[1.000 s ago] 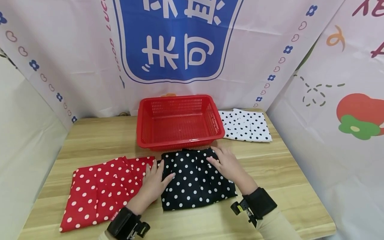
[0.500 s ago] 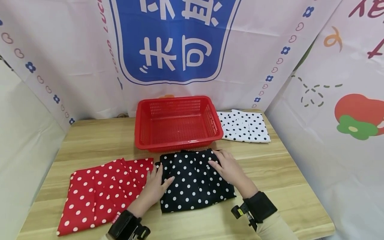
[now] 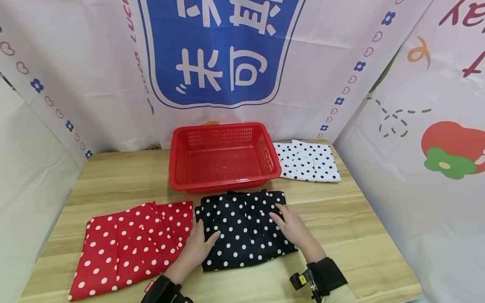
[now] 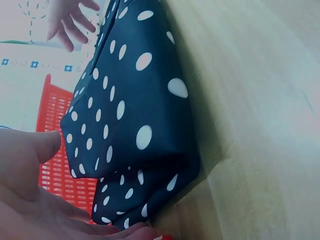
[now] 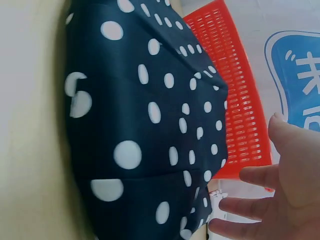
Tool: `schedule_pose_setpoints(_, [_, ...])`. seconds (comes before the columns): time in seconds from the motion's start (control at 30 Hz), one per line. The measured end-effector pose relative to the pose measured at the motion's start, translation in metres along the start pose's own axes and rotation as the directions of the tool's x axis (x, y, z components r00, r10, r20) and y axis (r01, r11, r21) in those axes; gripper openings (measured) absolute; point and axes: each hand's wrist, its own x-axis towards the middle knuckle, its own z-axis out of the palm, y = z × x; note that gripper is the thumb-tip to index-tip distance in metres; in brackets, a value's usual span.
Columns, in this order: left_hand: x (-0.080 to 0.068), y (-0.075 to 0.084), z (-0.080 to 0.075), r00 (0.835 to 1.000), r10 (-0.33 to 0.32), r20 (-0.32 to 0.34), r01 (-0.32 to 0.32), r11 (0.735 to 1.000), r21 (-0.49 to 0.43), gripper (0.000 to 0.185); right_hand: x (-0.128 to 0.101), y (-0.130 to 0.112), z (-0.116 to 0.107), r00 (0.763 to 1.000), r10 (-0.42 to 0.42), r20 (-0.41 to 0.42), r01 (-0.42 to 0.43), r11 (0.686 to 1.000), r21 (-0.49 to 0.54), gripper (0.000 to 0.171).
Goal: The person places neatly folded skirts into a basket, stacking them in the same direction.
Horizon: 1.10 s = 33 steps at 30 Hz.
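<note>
A folded black cloth with white dots lies on the wooden table, just in front of a red plastic basket. My left hand rests flat on the cloth's left edge, fingers straight and thumb spread. My right hand lies flat on its right half. The left wrist view shows the black cloth with my open left palm beside it. In the right wrist view the right hand's fingers are spread over the black cloth, and the basket is behind it.
A red cloth with white dots lies spread at the left, touching the black one. A folded white cloth with black dots sits right of the basket, which holds nothing. Printed banners wall in the table at the back and both sides.
Both hands have slid back toward me along the black cloth. The right hand has come off the cloth's far right corner, which now shows.
</note>
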Motion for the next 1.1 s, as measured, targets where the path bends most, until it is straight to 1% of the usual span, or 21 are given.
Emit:
schedule_pose_setpoints(0.2, [-0.001, 0.001, 0.001, 0.999, -0.022, -0.023, 0.022, 1.000, -0.006, 0.084, 0.001, 0.002, 0.005, 1.000, 0.000, -0.011, 0.000, 1.000, 0.027, 0.051])
schedule_pose_setpoints(0.3, [-0.001, 0.000, 0.002, 0.999, -0.036, -0.035, 0.036, 0.999, -0.024, 0.083, 0.001, 0.005, 0.007, 0.999, 0.022, -0.025, -0.021, 0.999, 0.036, 0.051])
schedule_pose_setpoints(0.37, [0.000, -0.002, 0.003, 0.998, -0.043, -0.047, 0.041, 0.999, -0.035, 0.082, 0.001, 0.008, 0.008, 0.997, 0.054, -0.050, -0.052, 0.997, 0.051, 0.051])
schedule_pose_setpoints(0.43, [0.001, -0.003, 0.005, 0.996, -0.057, -0.065, 0.053, 0.997, -0.059, 0.080, 0.000, 0.013, 0.011, 0.992, 0.104, -0.076, -0.097, 0.991, 0.089, 0.051])
schedule_pose_setpoints(0.57, [0.001, -0.004, 0.007, 0.992, -0.082, -0.095, 0.069, 0.989, -0.128, 0.074, 0.000, 0.023, 0.018, 0.977, 0.177, -0.120, -0.150, 0.966, 0.209, 0.051])
schedule_pose_setpoints(0.63, [0.002, -0.004, 0.008, 0.990, -0.095, -0.100, 0.078, 0.983, -0.166, 0.072, -0.001, 0.027, 0.022, 0.971, 0.195, -0.136, -0.153, 0.951, 0.270, 0.051])
schedule_pose_setpoints(0.7, [0.004, -0.006, 0.008, 0.991, -0.085, -0.103, 0.063, 0.978, -0.198, 0.069, -0.001, 0.030, 0.026, 0.965, 0.212, -0.151, -0.154, 0.932, 0.329, 0.050])
schedule_pose_setpoints(0.77, [0.008, -0.007, 0.008, 0.992, -0.079, -0.096, 0.053, 0.968, -0.247, 0.066, -0.001, 0.032, 0.029, 0.958, 0.239, -0.161, -0.163, 0.911, 0.380, 0.049])
schedule_pose_setpoints(0.87, [0.013, -0.010, 0.007, 0.995, -0.082, -0.064, 0.055, 0.938, -0.342, 0.063, 0.000, 0.033, 0.031, 0.946, 0.287, -0.152, -0.187, 0.862, 0.470, 0.049])
schedule_pose_setpoints(0.97, [0.016, -0.013, 0.008, 0.994, -0.111, -0.014, 0.096, 0.908, -0.408, 0.062, 0.002, 0.033, 0.030, 0.933, 0.339, -0.121, -0.223, 0.807, 0.547, 0.052])
schedule_pose_setpoints(1.03, [0.017, -0.014, 0.009, 0.992, -0.123, 0.006, 0.114, 0.902, -0.416, 0.060, 0.003, 0.032, 0.029, 0.920, 0.380, -0.094, -0.260, 0.773, 0.579, 0.054])
schedule_pose_setpoints(1.1, [0.018, -0.016, 0.011, 0.992, -0.126, 0.011, 0.119, 0.902, -0.415, 0.058, 0.004, 0.031, 0.028, 0.907, 0.414, -0.073, -0.294, 0.750, 0.593, 0.052])
